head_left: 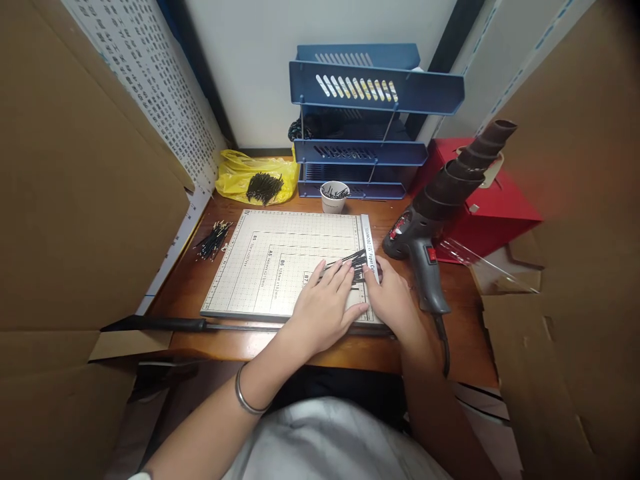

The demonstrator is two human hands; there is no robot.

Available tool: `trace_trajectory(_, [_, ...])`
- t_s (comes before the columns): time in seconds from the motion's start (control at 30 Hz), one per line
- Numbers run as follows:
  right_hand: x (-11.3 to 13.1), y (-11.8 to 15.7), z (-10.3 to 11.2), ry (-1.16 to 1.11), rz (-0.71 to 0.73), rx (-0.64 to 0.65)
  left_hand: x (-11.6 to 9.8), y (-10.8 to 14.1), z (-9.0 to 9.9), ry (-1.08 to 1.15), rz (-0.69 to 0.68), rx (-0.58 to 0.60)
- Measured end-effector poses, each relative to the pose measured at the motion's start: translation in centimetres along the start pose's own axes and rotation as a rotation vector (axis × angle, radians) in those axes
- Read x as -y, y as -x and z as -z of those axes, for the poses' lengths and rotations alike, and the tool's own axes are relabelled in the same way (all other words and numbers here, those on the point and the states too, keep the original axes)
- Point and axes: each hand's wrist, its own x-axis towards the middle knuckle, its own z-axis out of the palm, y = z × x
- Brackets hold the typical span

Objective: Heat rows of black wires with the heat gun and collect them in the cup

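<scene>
Black thin strips [357, 259] lie in a loose bunch on the paper cutter's board [250, 277], near its ruler edge on the right, partly under the hands. Left hand [325, 290]: fingers laid out nearly flat over the bunch, slightly spread, not pinching. Right hand [391, 297]: thumb on top beside the strips, other fingers mostly hidden at the board's edge, so can't tell if they pinch anything.

Main risk: uneven ends. Strips fan out at different angles; flat pressure from above may roll the round-looking ones apart instead of lining them up. Too hard a push from the left could also spill some past the ruler edge.

Cutter arm [240, 327] runs along the near side, left wrist over it. Can't see which edge is sharp; a slip or a bump on its handle [187, 325] could nick the wrist.

Heat gun [427, 220] stands on the counter [230, 348] just right of the right hand, cord [443, 347] beside the forearm. Elbow snag could tip it. Can't tell if hot.

White cup [334, 200] of black pieces sits just beyond the board; shove the board away and it tips.
</scene>
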Motion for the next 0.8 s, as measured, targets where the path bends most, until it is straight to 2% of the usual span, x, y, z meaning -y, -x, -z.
trace_trajectory(0.17, [0.1, 0.0, 0.2, -0.006, -0.02, 0.031, 0.4, -0.3, 0.7, 0.014, -0.022, 0.023])
trace_trajectory(0.27, [0.1, -0.3, 0.2, -0.026, -0.026, 0.066, 1.1, -0.7, 1.1, 0.039, -0.005, -0.015])
trace_trajectory(0.43, [-0.2, -0.9, -0.1, -0.054, -0.008, 0.111, 2.8, -3.3, 1.9, 0.162, 0.123, -0.11])
trace_trajectory(0.53, [-0.4, -1.3, -0.3, -0.046, 0.018, 0.128, 3.7, -5.5, 2.2, 0.263, 0.179, -0.085])
trace_trajectory(0.67, [-0.6, -1.5, -0.4, -0.023, 0.057, 0.139, 4.4, -7.4, 2.1, 0.33, 0.111, -0.002])
trace_trajectory(0.8, [-0.8, -1.5, -0.5, -0.006, 0.095, 0.128, 5.2, -7.9, 1.8, 0.368, 0.056, 0.026])
